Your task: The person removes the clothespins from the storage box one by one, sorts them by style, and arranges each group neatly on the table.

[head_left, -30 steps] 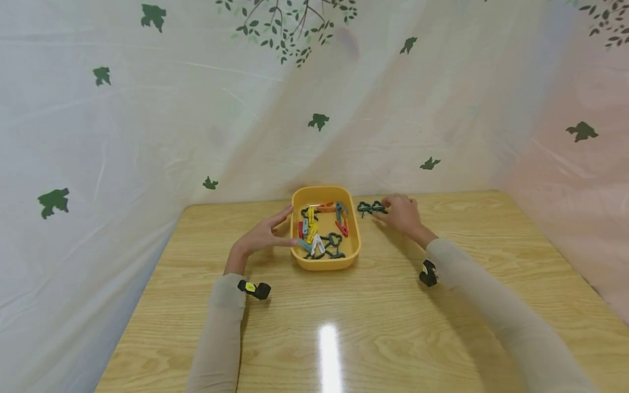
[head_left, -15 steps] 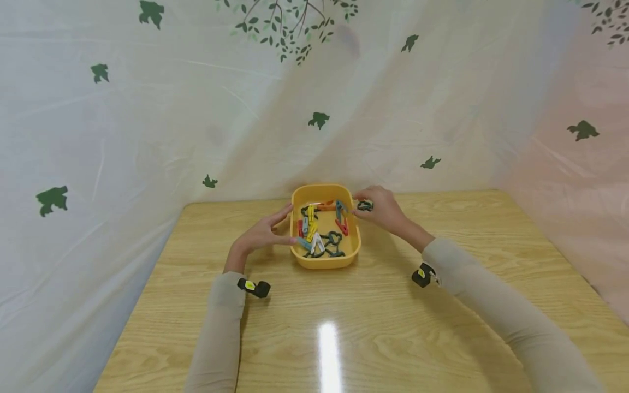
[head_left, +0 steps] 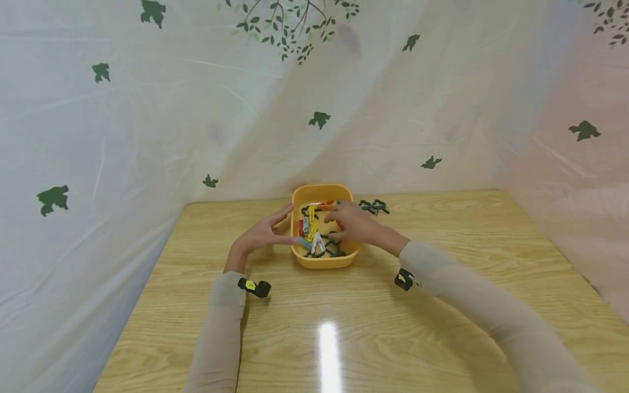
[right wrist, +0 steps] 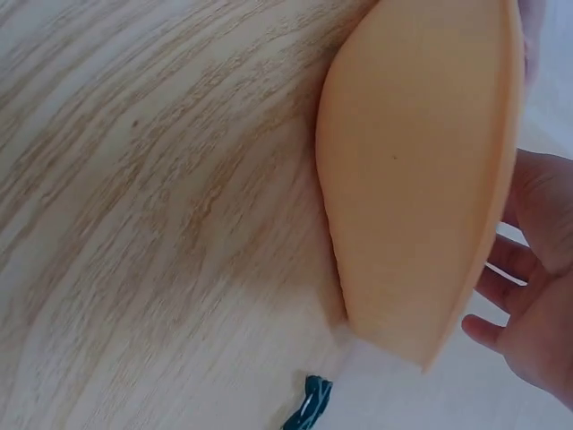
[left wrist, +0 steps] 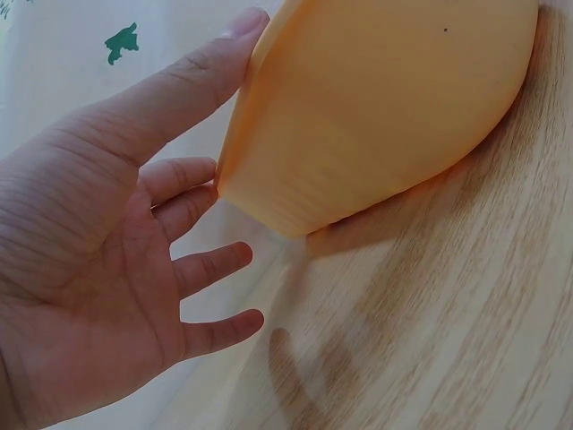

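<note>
Your left hand (head_left: 262, 234) spreads its fingers against the yellow tray (head_left: 326, 263); your right hand (head_left: 356, 222) curves parted, seemingly empty fingers inside it. Close by those, dark green clips (head_left: 336, 253) crowd the white clip (head_left: 318, 244), so a hasty pinch could snag both

My right hand (head_left: 355, 222) reaches in over the yellow tub (head_left: 326, 263); my left hand (head_left: 260, 234) touches its rim.
My right thumb and fingers stand apart above the contents, while my left thumb and fingers spread along the tub's left side. Inside lie yellow clips (head_left: 312, 213), a white clip (head_left: 318, 243) and dark green clips (head_left: 336, 253). Just beside the tub, two more green clips (head_left: 379, 206) rest on the wooden table (head_left: 275, 338).
</note>
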Tool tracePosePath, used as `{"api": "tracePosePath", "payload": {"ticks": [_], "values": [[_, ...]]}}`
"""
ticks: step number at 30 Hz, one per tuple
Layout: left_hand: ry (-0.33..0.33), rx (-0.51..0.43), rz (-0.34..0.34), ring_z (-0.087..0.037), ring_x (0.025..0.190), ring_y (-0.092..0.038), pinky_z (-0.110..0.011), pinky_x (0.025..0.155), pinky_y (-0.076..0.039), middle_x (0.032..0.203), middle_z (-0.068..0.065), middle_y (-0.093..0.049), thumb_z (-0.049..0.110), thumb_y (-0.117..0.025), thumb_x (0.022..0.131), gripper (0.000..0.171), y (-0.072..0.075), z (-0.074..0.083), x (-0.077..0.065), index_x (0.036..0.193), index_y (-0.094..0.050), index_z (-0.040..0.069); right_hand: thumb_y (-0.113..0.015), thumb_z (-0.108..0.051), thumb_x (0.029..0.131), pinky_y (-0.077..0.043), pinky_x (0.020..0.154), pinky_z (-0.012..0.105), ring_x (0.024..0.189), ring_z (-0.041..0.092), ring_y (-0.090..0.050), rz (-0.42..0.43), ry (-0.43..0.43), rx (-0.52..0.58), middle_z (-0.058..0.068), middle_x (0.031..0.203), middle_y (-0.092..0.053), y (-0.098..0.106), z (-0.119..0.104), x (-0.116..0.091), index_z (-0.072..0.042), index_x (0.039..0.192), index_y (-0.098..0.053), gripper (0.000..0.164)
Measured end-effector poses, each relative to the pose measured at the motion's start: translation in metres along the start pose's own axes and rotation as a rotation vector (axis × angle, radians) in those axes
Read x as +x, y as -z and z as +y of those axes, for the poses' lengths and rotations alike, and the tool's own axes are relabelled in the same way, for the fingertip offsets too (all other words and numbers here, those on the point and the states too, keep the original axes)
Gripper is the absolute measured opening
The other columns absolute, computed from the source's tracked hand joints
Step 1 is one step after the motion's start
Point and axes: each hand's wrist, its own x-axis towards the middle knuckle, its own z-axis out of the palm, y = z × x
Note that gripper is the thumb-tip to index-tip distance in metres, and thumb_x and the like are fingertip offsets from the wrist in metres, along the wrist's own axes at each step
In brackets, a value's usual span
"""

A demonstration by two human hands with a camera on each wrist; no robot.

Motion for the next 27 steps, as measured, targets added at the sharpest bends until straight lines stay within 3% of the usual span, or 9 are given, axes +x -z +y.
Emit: {"api": "tracePosePath", "payload": {"ticks": [10,17,23,27], "values": [[-0.014,0.009,-0.006,-0.029,0.145,-0.009,-0.057,0.113,-0.019,0.159,-0.004,-0.003,0.024,-0.073,0.082,0.092,-0.001,-0.001,0.002,0.152,-0.013,0.017,-0.075,-0.032,0.079,-0.039,0.098,0.051,0.106,0.023,-0.054,-0.236,-0.057,-0.049,0.004,0.112,-0.063,-0.015,-0.001,0.013,-0.014,0.115,-0.067,0.041],[-0.013,0.011,0.026,-0.024,0.145,-0.01,-0.055,0.113,-0.02,0.159,0.007,-0.005,0.033,-0.076,0.078,0.096,-0.003,-0.034,0.017,0.151,-0.015,0.029,-0.077,-0.035,0.077,-0.038,0.093,0.048,0.101,0.021,-0.051,-0.261,-0.032,-0.032,0.002,0.108,-0.062,-0.019,0.002,0.015,-0.016,0.113,-0.068,0.042],[0.003,0.011,0.03,-0.023,0.145,-0.01,-0.054,0.114,-0.021,0.159,0.006,-0.005,0.03,-0.076,0.079,0.095,-0.003,-0.032,0.016,0.151,-0.015,0.028,-0.076,-0.039,0.077,-0.038,0.091,0.048,0.098,0.019,-0.05,-0.275,-0.026,-0.034,0.001,0.105,-0.061,-0.021,0.001,0.018,-0.019,0.114,-0.068,0.043],[0.006,0.003,0.017,-0.026,0.145,-0.009,-0.055,0.114,-0.02,0.158,0.005,-0.004,0.027,-0.075,0.08,0.094,-0.002,-0.021,0.011,0.152,-0.014,0.022,-0.075,-0.041,0.077,-0.037,0.091,0.047,0.098,0.018,-0.05,-0.287,-0.034,-0.043,-0.001,0.105,-0.061,-0.025,0.002,0.021,-0.021,0.115,-0.068,0.043]]}}
